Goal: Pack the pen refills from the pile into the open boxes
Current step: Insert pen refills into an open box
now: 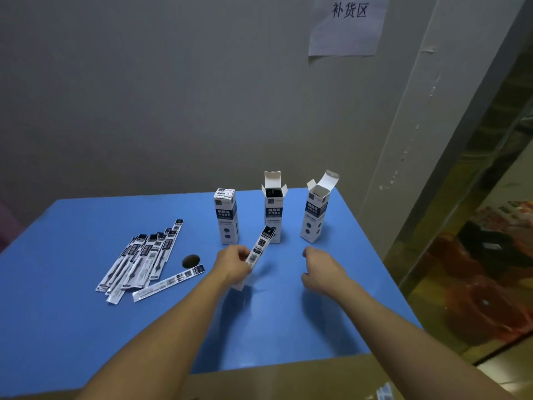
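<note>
Three tall white-and-navy boxes stand at the back of the blue table (86,327). The left box (227,216) is closed. The middle box (273,206) is open with dark refills inside, and the right box (315,212) is open too. A pile of packaged pen refills (141,258) lies on the left, with one refill (168,282) lying apart below it. My left hand (233,265) grips a packaged refill (259,251), tilted up toward the middle box. My right hand (320,268) hovers in front of the right box, fingers loosely curled and holding nothing.
A dark round spot (191,261) marks the table between the pile and my left hand. A grey wall with a paper sign (347,24) stands behind. To the right of the table are red bags (484,284) on the floor.
</note>
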### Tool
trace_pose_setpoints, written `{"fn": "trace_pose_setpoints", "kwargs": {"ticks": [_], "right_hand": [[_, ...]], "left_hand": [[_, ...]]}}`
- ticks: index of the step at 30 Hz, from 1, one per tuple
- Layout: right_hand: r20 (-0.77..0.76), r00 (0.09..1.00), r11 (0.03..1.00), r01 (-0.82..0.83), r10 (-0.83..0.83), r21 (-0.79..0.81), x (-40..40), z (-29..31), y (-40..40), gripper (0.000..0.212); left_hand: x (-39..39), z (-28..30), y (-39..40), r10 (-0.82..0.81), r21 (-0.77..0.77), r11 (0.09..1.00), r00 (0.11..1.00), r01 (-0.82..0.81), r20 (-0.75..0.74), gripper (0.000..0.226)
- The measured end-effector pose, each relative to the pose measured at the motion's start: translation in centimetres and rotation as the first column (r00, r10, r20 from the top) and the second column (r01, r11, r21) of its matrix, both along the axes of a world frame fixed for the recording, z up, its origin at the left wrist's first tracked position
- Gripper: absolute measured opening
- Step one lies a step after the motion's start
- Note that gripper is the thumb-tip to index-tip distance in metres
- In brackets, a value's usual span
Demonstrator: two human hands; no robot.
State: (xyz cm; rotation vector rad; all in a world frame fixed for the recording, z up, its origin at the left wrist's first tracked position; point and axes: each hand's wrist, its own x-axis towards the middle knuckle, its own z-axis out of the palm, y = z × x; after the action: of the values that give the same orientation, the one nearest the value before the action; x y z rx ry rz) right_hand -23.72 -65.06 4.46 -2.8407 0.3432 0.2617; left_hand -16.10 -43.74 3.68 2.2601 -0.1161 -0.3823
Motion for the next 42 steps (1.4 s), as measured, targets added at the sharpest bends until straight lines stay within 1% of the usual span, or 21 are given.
{"fn": "trace_pose_setpoints", "kwargs": {"ticks": [3, 8, 13, 16, 19, 21, 25, 27, 28, 29, 31, 33, 36, 40, 42], "right_hand": [[0.007, 1.0, 0.999, 0.001, -0.002, 0.046, 3.0, 0.8, -0.8, 0.049], [0.091, 0.995, 0.975, 0.017, -0.038, 0.219, 7.6, 1.5, -1.1, 0.061], [0.11, 0.988, 0.909, 0.049, -0.104, 0.413, 10.6, 0.8, -0.6, 0.087], [0.166, 0.977, 0.866, 0.033, -0.133, 0.499, 12.3, 0.8, -0.5, 0.093], [0.221, 0.964, 0.823, -0.006, -0.146, 0.568, 13.6, 1.1, -0.7, 0.09], [0.242, 0.962, 0.795, -0.045, -0.129, 0.605, 14.1, 0.8, -1.0, 0.084], [0.325, 0.943, 0.789, -0.147, -0.069, 0.597, 14.4, -0.2, -1.8, 0.055], [0.371, 0.928, 0.795, -0.206, -0.027, 0.571, 14.5, -0.6, -2.3, 0.041], [0.388, 0.922, 0.795, -0.239, 0.005, 0.558, 14.5, -0.9, -2.5, 0.038], [0.399, 0.916, 0.788, -0.274, 0.039, 0.551, 14.4, -1.1, -2.7, 0.038], [0.431, 0.897, 0.74, -0.353, 0.095, 0.572, 13.4, -1.6, -2.8, 0.04], [0.47, 0.873, 0.673, -0.427, 0.133, 0.604, 12.0, -2.0, -2.8, 0.042], [0.506, 0.847, 0.598, -0.492, 0.16, 0.633, 10.0, -2.4, -2.9, 0.045], [0.573, 0.79, 0.579, -0.578, 0.22, 0.575, 8.5, -2.7, -3.3, 0.047], [0.591, 0.772, 0.572, -0.6, 0.233, 0.559, 7.9, -2.7, -3.4, 0.048]], "left_hand": [[1.4, 0.0, -0.5, 0.013, -0.033, 0.999, 1.0, -0.013, -0.018, 0.025], [2.7, -0.3, -0.8, -0.016, -0.043, 0.999, 1.0, 0.015, -0.02, 0.024], [2.9, -0.7, -0.1, 0.072, -0.095, 0.993, 0.997, -0.074, -0.018, 0.024], [2.9, -1.0, 0.2, 0.151, -0.145, 0.978, 0.988, -0.151, -0.012, 0.025], [2.6, -0.9, 0.3, 0.201, -0.18, 0.964, 0.98, -0.197, 0.005, 0.026], [2.3, -0.6, 0.2, 0.234, -0.218, 0.95, 0.972, -0.224, 0.02, 0.028], [1.0, 1.5, -0.4, 0.305, -0.327, 0.903, 0.952, -0.277, 0.036, 0.035], [0.3, 3.3, -0.8, 0.355, -0.409, 0.862, 0.933, -0.3, 0.065, 0.032], [-0.1, 4.3, -1.1, 0.385, -0.443, 0.84, 0.92, -0.312, 0.081, 0.03], [-0.5, 5.4, -1.5, 0.415, -0.473, 0.819, 0.904, -0.323, 0.1, 0.028], [-1.1, 7.2, -2.0, 0.453, -0.543, 0.778, 0.881, -0.315, 0.139, 0.027], [-1.6, 8.4, -2.6, 0.461, -0.614, 0.743, 0.869, -0.267, 0.181, 0.03], [-2.4, 9.4, -3.9, 0.44, -0.661, 0.726, 0.866, -0.188, 0.236, 0.03], [-3.3, 10.3, -5.3, 0.426, -0.707, 0.698, 0.859, -0.112, 0.285, 0.032], [-3.7, 10.5, -5.7, 0.422, -0.726, 0.684, 0.848, -0.065, 0.321, 0.028]]}}
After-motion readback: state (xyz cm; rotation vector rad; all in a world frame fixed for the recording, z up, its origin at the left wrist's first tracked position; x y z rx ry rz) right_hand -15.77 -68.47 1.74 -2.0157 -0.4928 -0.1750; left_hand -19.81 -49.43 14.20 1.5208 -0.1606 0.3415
